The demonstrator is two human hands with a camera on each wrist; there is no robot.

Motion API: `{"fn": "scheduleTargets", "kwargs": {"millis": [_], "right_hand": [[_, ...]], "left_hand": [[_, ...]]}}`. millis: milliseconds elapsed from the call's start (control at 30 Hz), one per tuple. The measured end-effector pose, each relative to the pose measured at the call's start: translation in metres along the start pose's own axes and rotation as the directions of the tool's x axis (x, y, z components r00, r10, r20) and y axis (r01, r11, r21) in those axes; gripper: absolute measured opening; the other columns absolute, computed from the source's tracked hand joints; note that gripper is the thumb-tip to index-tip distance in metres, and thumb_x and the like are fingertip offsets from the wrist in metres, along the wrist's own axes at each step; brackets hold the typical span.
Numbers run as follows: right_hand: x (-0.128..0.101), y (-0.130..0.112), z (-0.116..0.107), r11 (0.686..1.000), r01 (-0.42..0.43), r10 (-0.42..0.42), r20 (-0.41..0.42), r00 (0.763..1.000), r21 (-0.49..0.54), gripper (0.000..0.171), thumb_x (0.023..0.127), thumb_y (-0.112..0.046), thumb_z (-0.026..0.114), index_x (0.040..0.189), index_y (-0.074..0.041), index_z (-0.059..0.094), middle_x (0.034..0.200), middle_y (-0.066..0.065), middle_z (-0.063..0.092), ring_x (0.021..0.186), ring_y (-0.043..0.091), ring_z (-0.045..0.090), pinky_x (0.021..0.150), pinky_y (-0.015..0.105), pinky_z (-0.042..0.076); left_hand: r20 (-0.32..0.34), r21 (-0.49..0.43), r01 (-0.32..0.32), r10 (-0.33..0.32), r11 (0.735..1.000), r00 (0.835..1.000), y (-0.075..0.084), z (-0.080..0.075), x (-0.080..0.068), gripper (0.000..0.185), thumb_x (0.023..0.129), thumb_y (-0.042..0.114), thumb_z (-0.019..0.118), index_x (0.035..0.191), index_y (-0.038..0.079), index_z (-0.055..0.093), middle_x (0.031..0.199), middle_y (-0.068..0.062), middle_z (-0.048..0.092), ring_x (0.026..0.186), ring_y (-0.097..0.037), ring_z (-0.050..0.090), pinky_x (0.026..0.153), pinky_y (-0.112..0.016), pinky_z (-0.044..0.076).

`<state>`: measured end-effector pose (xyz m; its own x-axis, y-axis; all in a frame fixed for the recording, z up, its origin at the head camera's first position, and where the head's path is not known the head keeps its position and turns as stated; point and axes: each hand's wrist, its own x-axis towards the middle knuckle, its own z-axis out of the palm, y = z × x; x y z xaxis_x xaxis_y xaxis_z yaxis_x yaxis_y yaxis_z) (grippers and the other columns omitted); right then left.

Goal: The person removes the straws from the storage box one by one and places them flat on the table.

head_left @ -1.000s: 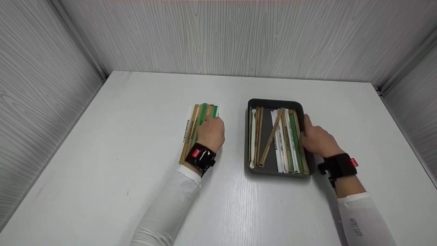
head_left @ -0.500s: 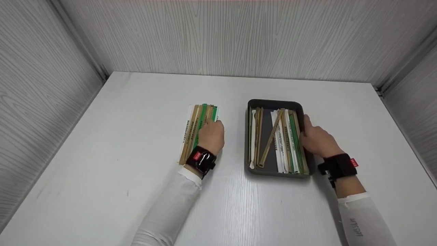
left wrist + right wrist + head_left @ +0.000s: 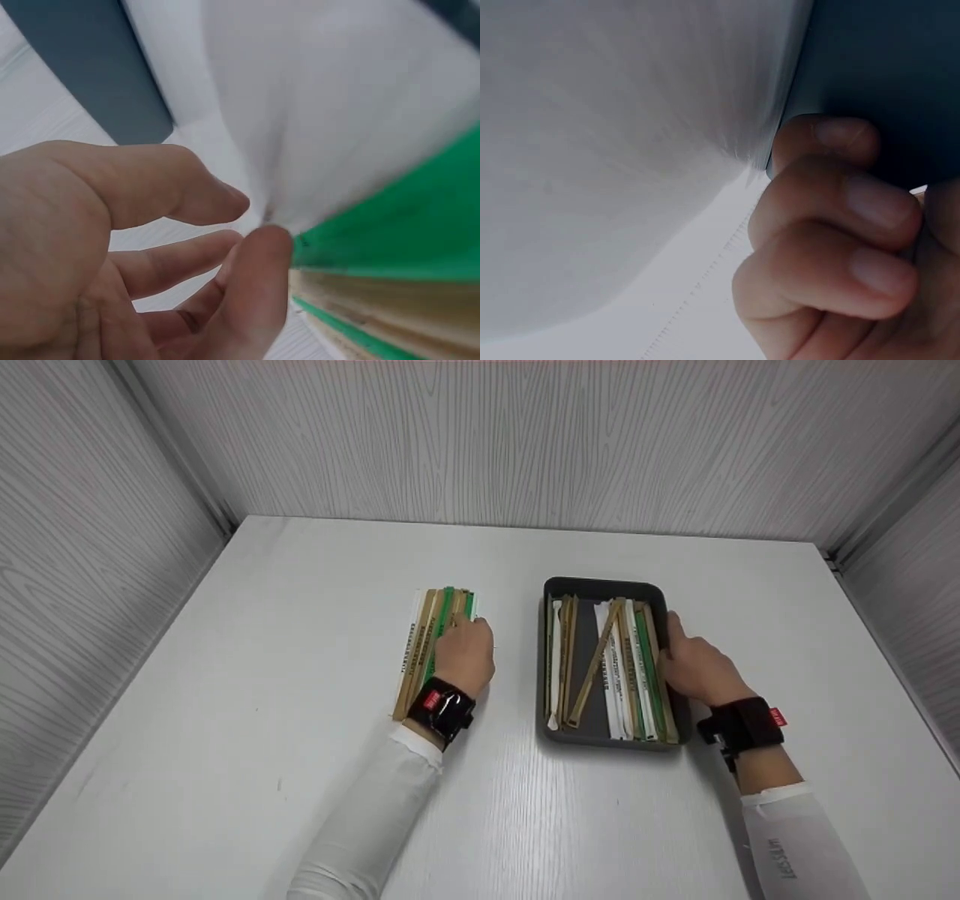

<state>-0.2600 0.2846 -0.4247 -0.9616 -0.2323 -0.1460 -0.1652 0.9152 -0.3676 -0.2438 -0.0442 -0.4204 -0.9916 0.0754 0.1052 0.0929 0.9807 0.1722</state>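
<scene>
Grey tray sits centre-right in the head view, steadied at its right wall by the right hand; the left hand rests on the pile of wrapped sticks at centre-left. Left wrist view: fingertips pinch the pile's edge. Right wrist view: curled fingers press the tray wall.

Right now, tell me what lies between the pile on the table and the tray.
Only bare white table lies between the pile and the tray, as the head view shows. The left hand rests on the pile's tray-side edge.
</scene>
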Motion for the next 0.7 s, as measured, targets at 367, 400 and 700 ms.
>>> {"fn": "scheduleTargets", "kwargs": {"millis": [367, 400, 700], "right_hand": [[0.000, -0.001, 0.000, 1.000, -0.025, 0.025, 0.014, 1.000, 0.013, 0.071, 0.106, -0.019, 0.035, 0.161, 0.010, 0.000, 0.086, 0.023, 0.065, 0.069, 0.029, 0.061, 0.067, 0.047, 0.051], [0.001, 0.000, 0.000, 1.000, -0.026, 0.026, 0.016, 1.000, 0.016, 0.071, 0.106, -0.019, 0.035, 0.161, 0.009, 0.000, 0.086, 0.023, 0.066, 0.070, 0.029, 0.061, 0.067, 0.047, 0.051], [0.003, 0.005, -0.001, 0.989, -0.052, 0.048, 0.030, 0.998, 0.136, 0.063, 0.109, -0.021, 0.036, 0.158, 0.012, 0.015, 0.115, 0.041, 0.060, 0.087, 0.037, 0.064, 0.075, 0.050, 0.054]], "left_hand": [[0.032, -0.180, -0.151, 0.159, 0.972, 0.987, 0.049, -0.041, 0.013, 0.022, 0.096, 0.010, 0.061, 0.112, -0.003, 0.068, 0.108, -0.017, 0.060, 0.076, -0.025, 0.064, 0.060, -0.040, 0.058], [0.035, -0.183, -0.172, 0.182, 0.968, 0.983, 0.056, -0.042, 0.014, 0.023, 0.096, 0.011, 0.062, 0.114, -0.003, 0.068, 0.108, -0.016, 0.061, 0.077, -0.025, 0.064, 0.062, -0.040, 0.058], [0.167, -0.101, -0.285, 0.299, 0.953, 0.940, 0.113, -0.031, 0.019, 0.018, 0.097, 0.017, 0.065, 0.107, 0.005, 0.073, 0.114, -0.014, 0.066, 0.083, -0.020, 0.065, 0.064, -0.037, 0.059]]}}
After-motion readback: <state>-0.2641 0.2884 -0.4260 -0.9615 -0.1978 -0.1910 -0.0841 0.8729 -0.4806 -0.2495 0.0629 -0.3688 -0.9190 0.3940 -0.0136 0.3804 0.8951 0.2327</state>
